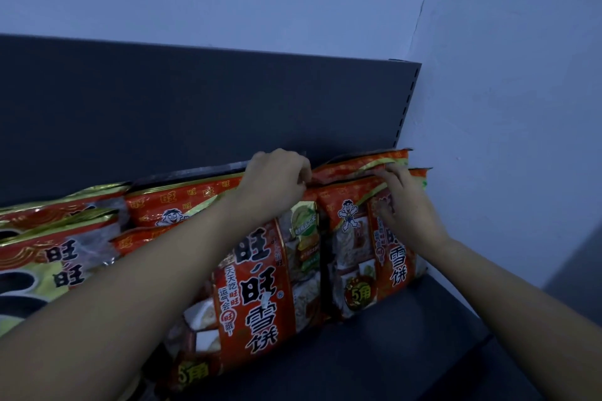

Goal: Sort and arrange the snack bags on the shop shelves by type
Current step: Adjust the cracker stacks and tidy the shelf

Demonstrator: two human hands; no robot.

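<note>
Left hand (277,179), fingers curled over the top edge of the centre red bag (260,286); right hand (407,205), top edge of the right red bag (355,247) pinched between thumb and fingers. Both bags are held upright, side by side on the shelf (407,335), with rear red bags (355,169) behind. Grouping is judged largely done; the gold-trimmed bags (49,257) at the left are set apart, and straightening seems to be left.

Your two forearms (182,257) show bare skin along their whole visible length, slender and smooth; your left hand (277,181) and right hand (411,210) are bare as well (dim light hides finer detail)
</note>
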